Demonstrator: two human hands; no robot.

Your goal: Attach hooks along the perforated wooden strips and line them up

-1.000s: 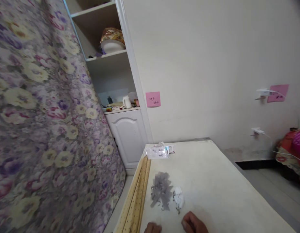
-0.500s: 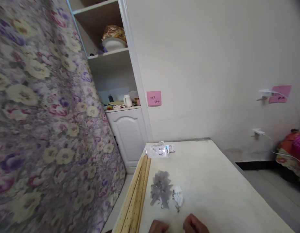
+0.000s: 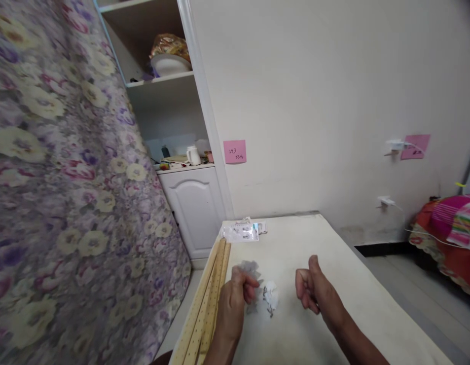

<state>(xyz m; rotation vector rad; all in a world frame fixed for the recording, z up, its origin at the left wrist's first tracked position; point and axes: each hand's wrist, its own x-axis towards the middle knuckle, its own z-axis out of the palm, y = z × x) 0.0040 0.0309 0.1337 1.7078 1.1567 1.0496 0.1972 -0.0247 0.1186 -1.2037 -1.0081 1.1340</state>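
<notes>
My left hand (image 3: 235, 296) is over the left part of the table, fingers curled inward. Whatever those fingers hold, if anything, is hidden. It partly covers a pile of thin grey pieces (image 3: 250, 268). Just right of its fingertips lies a small white bunch (image 3: 272, 293) with dark curved bits along its edge, too small to name. My right hand (image 3: 314, 289) hovers farther right, its fingers folded and the thumb pointing up; nothing shows in it. Both hands are apart from each other, with the white bunch lying between them.
Long perforated wooden strips (image 3: 215, 284) run along the left edge of the pale table (image 3: 295, 243). Clear printed packets (image 3: 240, 232) lie at its far left corner. A flowered curtain (image 3: 78, 203) hangs at left, beside a white cabinet (image 3: 196, 208). A wall stands behind.
Both hands have come up from the bottom edge, forward over the table and farther apart. The left one now covers part of the grey pile. The view has shifted slightly to the right.
</notes>
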